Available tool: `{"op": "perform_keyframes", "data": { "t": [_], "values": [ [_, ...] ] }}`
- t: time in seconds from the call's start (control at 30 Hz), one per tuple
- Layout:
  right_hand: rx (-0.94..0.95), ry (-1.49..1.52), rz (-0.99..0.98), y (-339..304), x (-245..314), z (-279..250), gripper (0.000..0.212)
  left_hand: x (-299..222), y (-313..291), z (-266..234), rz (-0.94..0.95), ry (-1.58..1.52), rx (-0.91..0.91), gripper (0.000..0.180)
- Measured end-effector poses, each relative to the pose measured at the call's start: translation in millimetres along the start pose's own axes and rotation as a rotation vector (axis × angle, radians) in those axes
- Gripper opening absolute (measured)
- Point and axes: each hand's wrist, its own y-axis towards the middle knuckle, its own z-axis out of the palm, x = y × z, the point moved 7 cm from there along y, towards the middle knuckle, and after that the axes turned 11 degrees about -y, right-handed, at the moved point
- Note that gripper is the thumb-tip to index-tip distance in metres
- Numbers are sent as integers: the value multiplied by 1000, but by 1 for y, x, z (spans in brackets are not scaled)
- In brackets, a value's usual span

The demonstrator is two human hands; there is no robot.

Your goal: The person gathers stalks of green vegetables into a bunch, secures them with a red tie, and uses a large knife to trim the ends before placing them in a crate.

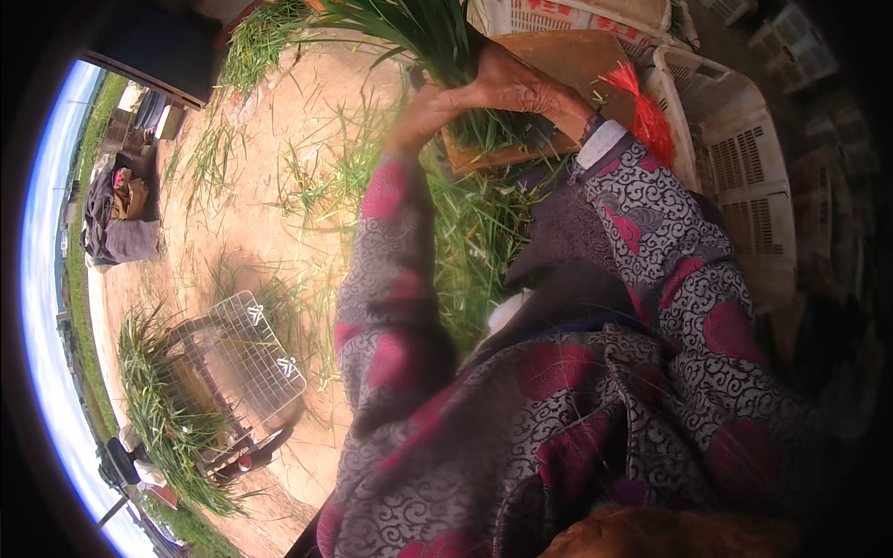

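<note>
At the top of the head view, both my hands grip a thick bunch of long green leaves (430, 39) that look like chives. My left hand (426, 113) wraps its left side, blurred by motion. Across from it, my right hand (510, 86) closes round the bunch, the fingers mostly hidden behind the leaves. Under the hands more green leaves (498, 130) lie on a brown board (581, 70). A bundle of red plastic strips (648, 110) rests at the board's right edge, beside my right wrist. The bunch's upper end runs out of view.
Pale plastic crates (744, 158) stand on the right. Loose green trimmings (479, 237) cover the ground below my arms. To the left, a wire-backed cart (265, 358) carries a heap of leaves (163, 400). Dark cloth (121, 214) lies farther off, near a dark box-shaped object (153, 46).
</note>
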Motion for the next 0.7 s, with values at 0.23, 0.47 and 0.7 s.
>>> {"op": "perform_keyframes", "data": {
  "t": [0.23,0.47,0.7],
  "values": [
    [-311,514,230,5,8,-24,28,-7,-24,6,260,-177,-121,59],
    [-405,618,654,-37,-136,7,28,142,-197,-5,-84,-57,-616,34],
    [-499,470,190,-20,-72,28,32,332,-399,-28,-254,-141,-1176,15]
  ]
}}
